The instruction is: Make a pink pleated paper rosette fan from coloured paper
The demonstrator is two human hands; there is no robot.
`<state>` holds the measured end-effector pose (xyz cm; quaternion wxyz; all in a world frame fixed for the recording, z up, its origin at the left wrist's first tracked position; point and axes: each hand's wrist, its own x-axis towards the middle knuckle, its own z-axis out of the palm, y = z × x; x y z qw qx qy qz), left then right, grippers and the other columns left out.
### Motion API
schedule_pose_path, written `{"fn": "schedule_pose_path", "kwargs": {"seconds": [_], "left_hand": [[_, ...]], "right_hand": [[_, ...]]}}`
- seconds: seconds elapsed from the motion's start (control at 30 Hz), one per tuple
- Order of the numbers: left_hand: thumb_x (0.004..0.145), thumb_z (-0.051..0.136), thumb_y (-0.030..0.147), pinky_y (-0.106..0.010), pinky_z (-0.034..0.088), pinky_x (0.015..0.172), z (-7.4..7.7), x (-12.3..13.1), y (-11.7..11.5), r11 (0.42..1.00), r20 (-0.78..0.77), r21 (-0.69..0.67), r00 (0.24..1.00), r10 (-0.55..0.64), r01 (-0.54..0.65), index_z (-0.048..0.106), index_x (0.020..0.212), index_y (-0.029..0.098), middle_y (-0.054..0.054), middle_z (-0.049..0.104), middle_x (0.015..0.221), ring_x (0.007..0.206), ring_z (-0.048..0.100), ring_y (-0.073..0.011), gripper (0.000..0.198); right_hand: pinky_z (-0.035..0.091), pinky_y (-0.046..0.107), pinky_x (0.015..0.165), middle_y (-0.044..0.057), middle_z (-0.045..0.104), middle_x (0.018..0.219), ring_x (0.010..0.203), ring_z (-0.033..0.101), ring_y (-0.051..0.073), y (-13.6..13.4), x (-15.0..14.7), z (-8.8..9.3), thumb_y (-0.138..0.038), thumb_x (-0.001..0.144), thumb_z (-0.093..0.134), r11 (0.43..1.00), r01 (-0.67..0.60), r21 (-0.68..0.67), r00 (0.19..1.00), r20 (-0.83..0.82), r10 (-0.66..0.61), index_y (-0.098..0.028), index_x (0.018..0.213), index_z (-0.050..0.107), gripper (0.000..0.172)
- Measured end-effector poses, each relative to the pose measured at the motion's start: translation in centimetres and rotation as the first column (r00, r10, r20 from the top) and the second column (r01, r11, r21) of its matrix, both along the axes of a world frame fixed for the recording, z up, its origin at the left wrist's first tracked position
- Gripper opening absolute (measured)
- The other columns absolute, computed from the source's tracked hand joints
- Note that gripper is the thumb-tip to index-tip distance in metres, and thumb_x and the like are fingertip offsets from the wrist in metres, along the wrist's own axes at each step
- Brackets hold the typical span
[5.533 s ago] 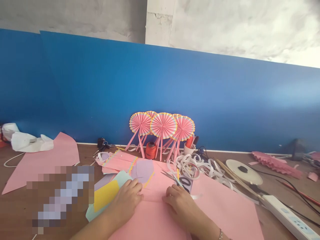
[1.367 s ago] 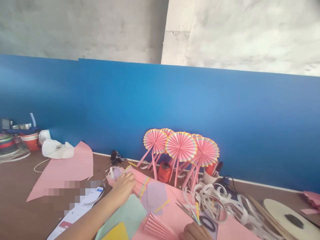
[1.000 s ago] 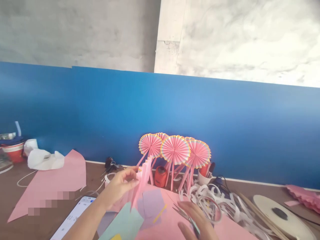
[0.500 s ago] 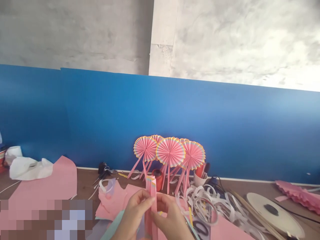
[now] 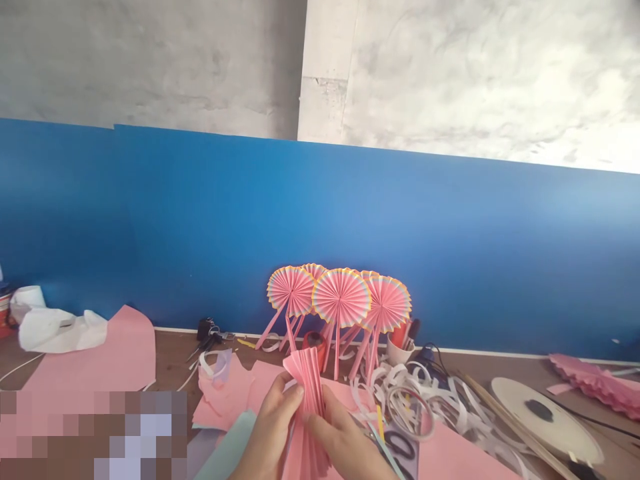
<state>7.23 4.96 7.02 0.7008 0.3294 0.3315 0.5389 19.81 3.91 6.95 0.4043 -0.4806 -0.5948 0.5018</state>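
Pleated paper (image 5: 309, 400): pink. Round fans (image 5: 340, 297): pink, yellow-and-blue rims. Backboard (image 5: 450, 247): bright blue. Tabletop (image 5: 173, 357): brown wood. Loose sheet (image 5: 107, 357): pink. Curled strips (image 5: 425, 400): white.

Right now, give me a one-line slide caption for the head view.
Left hand and right hand pinch a pleated pink paper above the table; round paper fans lean against the blue wall.

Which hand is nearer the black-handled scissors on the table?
Right. The right hand pinches the pleated pink paper just left of the black-handled scissors; the left hand holds the paper's other side, farther left.
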Motion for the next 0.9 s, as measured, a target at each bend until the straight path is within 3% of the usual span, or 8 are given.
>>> {"fn": "schedule_pose_path", "kwargs": {"seconds": [0.1,0.17,0.33,0.47,0.6,0.7,0.8,0.9], "left_hand": [[0.063,0.077,0.034,-0.031,0.048,0.073,-0.2,0.1,0.2,0.998,0.006,-0.003,0.998,-0.062,0.062,0.066,0.097,0.018,-0.008,0.070,0.093,0.087,0.065,-0.0254,0.039],[0.063,0.077,0.032,-0.029,0.047,0.070,0.1,0.1,0.1,0.997,-0.014,0.012,0.997,-0.074,0.074,0.066,0.098,0.018,-0.008,0.070,0.095,0.084,0.065,-0.0234,0.039],[0.061,0.078,0.032,-0.021,0.039,0.047,0.6,-0.1,-0.3,0.994,-0.070,0.003,0.992,-0.107,0.107,0.065,0.098,0.018,-0.001,0.066,0.074,0.059,0.058,-0.0134,0.041],[0.063,0.077,0.044,-0.021,0.030,0.034,0.6,-0.5,-0.2,0.971,-0.041,-0.096,0.974,-0.225,0.220,0.063,0.097,0.016,0.000,0.063,0.071,0.048,0.055,-0.0125,0.046],[0.066,0.077,0.036,-0.021,0.046,0.046,1.0,-0.6,-0.2,0.972,0.059,-0.202,0.992,-0.113,0.123,0.063,0.094,0.018,0.000,0.064,0.073,0.062,0.064,-0.0144,0.036],[0.074,0.073,0.028,-0.023,0.054,0.059,1.4,-0.6,-0.2,0.955,0.083,-0.294,0.996,-0.014,0.038,0.063,0.090,0.016,-0.004,0.070,0.081,0.073,0.068,-0.0163,0.022],[0.082,0.065,0.021,-0.025,0.056,0.063,1.4,-0.8,0.3,0.949,0.143,-0.314,0.989,0.026,0.021,0.062,0.096,0.016,-0.008,0.073,0.090,0.073,0.070,-0.0167,0.015],[0.087,0.055,0.011,-0.024,0.057,0.071,1.6,-1.4,0.9,0.970,0.237,-0.235,0.965,0.113,-0.056,0.063,0.101,0.014,-0.009,0.073,0.092,0.076,0.071,-0.0147,0.016]], "right_hand": [[0.036,0.034,0.101,0.008,0.058,0.126,0.122,0.047,0.025,-0.4,-0.3,0.4,-0.039,0.081,0.059,0.995,-0.093,0.035,0.993,-0.065,0.095,-0.017,0.125,0.049,0.051],[0.038,0.033,0.099,0.008,0.059,0.123,0.118,0.050,0.023,-0.5,-0.5,0.3,-0.027,0.078,0.058,0.991,-0.124,0.039,0.989,-0.078,0.127,-0.016,0.126,0.048,0.050],[0.046,0.029,0.076,0.000,0.062,0.079,0.083,0.060,0.019,-0.6,-0.2,0.7,-0.020,0.072,0.047,0.989,-0.093,-0.113,0.994,0.041,0.098,-0.017,0.082,0.059,0.016],[0.045,0.028,0.071,-0.002,0.059,0.059,0.066,0.058,0.016,-1.0,0.0,1.7,-0.017,0.067,0.043,0.960,-0.218,-0.176,0.976,-0.068,0.209,-0.019,0.068,0.057,0.014],[0.045,0.031,0.079,-0.001,0.064,0.058,0.067,0.063,0.017,-1.2,-0.2,1.5,-0.014,0.064,0.044,0.897,-0.388,-0.211,0.909,-0.250,0.334,-0.017,0.065,0.062,0.018],[0.046,0.030,0.073,-0.001,0.065,0.058,0.064,0.063,0.018,-1.2,-0.5,0.8,-0.014,0.061,0.044,0.877,-0.423,-0.229,0.880,-0.335,0.337,-0.017,0.069,0.066,0.023],[0.046,0.028,0.069,-0.002,0.065,0.057,0.061,0.062,0.016,-1.0,-0.2,0.0,-0.013,0.059,0.046,0.884,-0.376,-0.277,0.913,-0.272,0.303,-0.017,0.077,0.068,0.029],[0.044,0.027,0.075,-0.002,0.070,0.064,0.073,0.064,0.017,-1.0,0.6,-0.8,-0.014,0.063,0.049,0.902,-0.281,-0.327,0.960,-0.091,0.266,-0.019,0.084,0.069,0.028]]}}
